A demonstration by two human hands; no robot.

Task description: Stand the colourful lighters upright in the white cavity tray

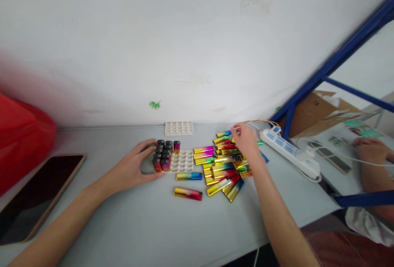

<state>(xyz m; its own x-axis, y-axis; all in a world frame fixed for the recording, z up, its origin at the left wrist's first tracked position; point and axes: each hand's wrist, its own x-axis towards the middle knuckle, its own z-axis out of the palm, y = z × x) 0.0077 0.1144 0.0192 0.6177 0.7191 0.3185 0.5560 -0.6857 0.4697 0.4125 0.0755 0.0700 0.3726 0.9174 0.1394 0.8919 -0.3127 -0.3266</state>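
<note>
A white tray (186, 161) with round holes lies in front of me, its left part filled with several upright black-topped pieces (165, 163). My left hand (134, 166) curves round the left side of these pieces, thumb at the near edge and fingers at the far edge. To the right of the tray is a loose pile of shiny gold and coloured cases (223, 170). Over the pile's far right part is my right hand (244, 138), its fingers bent together; what they hold, if anything, is hidden. A blue-gold case (188, 176) and a red-gold case (187, 193) lie separately nearer me.
Behind the tray, another white holed tray (179, 128) lies near the wall. A power strip (289, 152) with cables is at right, beside a blue metal frame (308, 87). A large tablet (40, 197) and red bag (23, 140) are at left. Another person's hand (371, 152) shows beyond the frame.
</note>
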